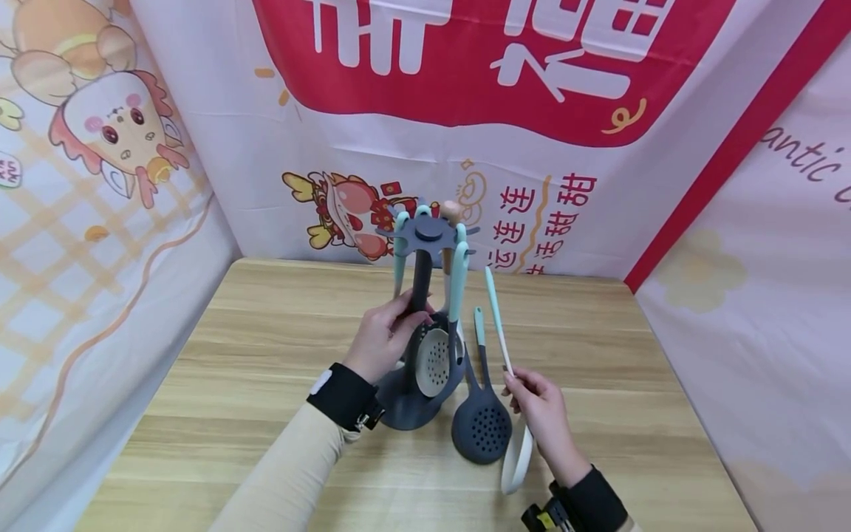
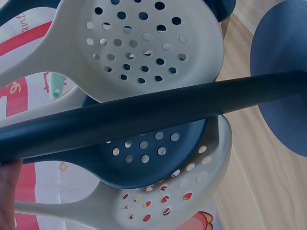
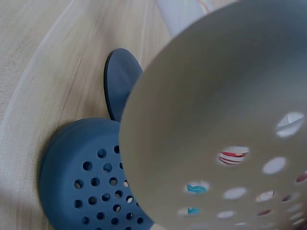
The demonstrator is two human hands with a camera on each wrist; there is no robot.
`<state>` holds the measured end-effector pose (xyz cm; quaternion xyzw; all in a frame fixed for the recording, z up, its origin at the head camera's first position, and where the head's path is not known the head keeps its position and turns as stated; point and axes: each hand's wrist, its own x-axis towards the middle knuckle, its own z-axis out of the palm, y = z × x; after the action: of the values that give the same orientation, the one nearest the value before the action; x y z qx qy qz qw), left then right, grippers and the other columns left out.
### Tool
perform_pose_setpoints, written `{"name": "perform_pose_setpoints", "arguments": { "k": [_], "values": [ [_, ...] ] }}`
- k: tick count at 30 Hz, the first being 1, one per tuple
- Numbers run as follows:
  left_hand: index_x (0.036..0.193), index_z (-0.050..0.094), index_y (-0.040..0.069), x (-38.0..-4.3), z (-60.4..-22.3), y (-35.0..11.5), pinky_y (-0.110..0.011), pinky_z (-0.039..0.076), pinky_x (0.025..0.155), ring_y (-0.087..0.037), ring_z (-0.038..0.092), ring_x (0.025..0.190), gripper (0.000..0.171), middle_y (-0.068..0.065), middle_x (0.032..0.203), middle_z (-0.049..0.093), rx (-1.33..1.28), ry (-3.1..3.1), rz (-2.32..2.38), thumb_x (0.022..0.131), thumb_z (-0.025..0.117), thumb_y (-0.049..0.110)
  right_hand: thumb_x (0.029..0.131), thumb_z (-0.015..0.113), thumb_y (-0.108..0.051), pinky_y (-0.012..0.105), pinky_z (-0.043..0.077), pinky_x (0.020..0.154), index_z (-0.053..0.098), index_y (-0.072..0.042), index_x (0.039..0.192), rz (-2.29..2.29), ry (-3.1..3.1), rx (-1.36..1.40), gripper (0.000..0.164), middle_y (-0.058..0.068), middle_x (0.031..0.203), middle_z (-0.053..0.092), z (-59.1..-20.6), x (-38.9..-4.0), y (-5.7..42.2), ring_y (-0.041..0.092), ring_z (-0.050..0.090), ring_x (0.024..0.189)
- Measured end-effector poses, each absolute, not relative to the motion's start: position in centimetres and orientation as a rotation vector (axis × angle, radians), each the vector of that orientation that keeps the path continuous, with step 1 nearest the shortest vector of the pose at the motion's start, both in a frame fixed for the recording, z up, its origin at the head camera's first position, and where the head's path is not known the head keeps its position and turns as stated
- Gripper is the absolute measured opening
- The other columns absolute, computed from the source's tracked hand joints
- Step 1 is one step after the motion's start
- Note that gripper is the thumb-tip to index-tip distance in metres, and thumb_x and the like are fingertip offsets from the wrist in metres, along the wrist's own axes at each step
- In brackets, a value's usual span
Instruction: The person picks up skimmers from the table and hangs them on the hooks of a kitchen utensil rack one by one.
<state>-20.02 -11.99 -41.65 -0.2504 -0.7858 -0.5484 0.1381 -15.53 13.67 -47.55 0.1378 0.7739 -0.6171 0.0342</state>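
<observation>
A dark utensil stand (image 1: 405, 415) with a round base stands on the table, several mint-handled utensils hanging from its hooked top. My left hand (image 1: 380, 336) grips its central pole (image 2: 144, 112) partway up. A light grey skimmer (image 1: 433, 362) hangs on the near side of the pole. To the right of the stand, my right hand (image 1: 544, 417) pinches the handle of a cream skimmer (image 3: 177, 120), mint tip pointing up and perforated head down. Beside that head, a dark skimmer (image 1: 482, 430) lies on the table with its handle away from me.
A second dark handle shows alongside the lying skimmer; its head is hidden. The wood-grain table (image 1: 266, 355) meets a printed cloth backdrop (image 1: 233, 170) just behind the stand. More printed cloth hangs at both sides.
</observation>
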Motion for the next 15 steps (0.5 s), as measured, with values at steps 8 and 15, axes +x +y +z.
{"name": "perform_pose_setpoints", "arguments": {
  "k": [8,15],
  "values": [
    [0.123,0.064,0.002,-19.88,-41.83,-11.93,-0.036,0.057,0.091,-0.025,0.072,0.094,0.027,-0.013,0.1,0.072,-0.692,-2.238,-1.551,0.097,0.061,0.007,0.097,0.061,-0.012,0.023,0.051,0.062,0.065,0.005,0.122,-1.943,2.366,0.381,0.03,0.0,0.078,0.067,-47.16,-15.39,13.54,0.012,0.055,0.065],
    [0.125,0.065,0.0,-19.6,-41.88,-11.67,-0.036,0.057,0.089,-0.027,0.073,0.096,0.031,-0.015,0.101,0.074,-0.649,-2.215,-1.531,0.094,0.064,0.008,0.098,0.06,-0.012,0.024,0.052,0.066,0.066,0.004,0.121,-1.949,2.364,0.359,0.029,0.005,0.084,0.07,-46.55,-15.28,13.49,0.014,0.057,0.067]
  ]
}}
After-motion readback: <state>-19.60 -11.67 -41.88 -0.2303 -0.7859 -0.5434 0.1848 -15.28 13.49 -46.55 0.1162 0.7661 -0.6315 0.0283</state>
